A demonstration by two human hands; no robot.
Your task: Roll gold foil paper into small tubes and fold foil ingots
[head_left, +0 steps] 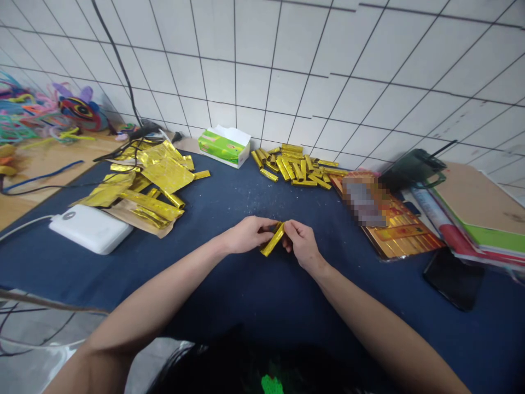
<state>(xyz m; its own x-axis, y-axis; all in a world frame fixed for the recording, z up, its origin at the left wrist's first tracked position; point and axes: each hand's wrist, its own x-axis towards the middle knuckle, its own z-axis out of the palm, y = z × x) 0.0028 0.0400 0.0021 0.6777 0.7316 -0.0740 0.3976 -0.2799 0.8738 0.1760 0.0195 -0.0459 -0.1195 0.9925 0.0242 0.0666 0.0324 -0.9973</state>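
Observation:
Between my two hands, just above the dark blue table cover (pixel 229 290), is a folded strip of gold foil paper (pixel 272 242), tilted with its lower end toward me. My left hand (pixel 248 235) grips its left side, fingers closed. On the other side my right hand (pixel 301 241) pinches the upper right end of the strip. Farther back, a heap of small folded gold paper pieces (pixel 293 167) lies against the wall. At the left, flat gold foil sheets (pixel 168 174) are piled loosely, some on brown paper.
A tissue pack (pixel 223 146) stands by the wall. A white power bank (pixel 92 229) with a cable sits at left. On the right are a gold-and-red packet (pixel 389 235), a dark mug (pixel 412 169), notebooks (pixel 484 202) and a black phone (pixel 453 278). Colourful craft items lie far left.

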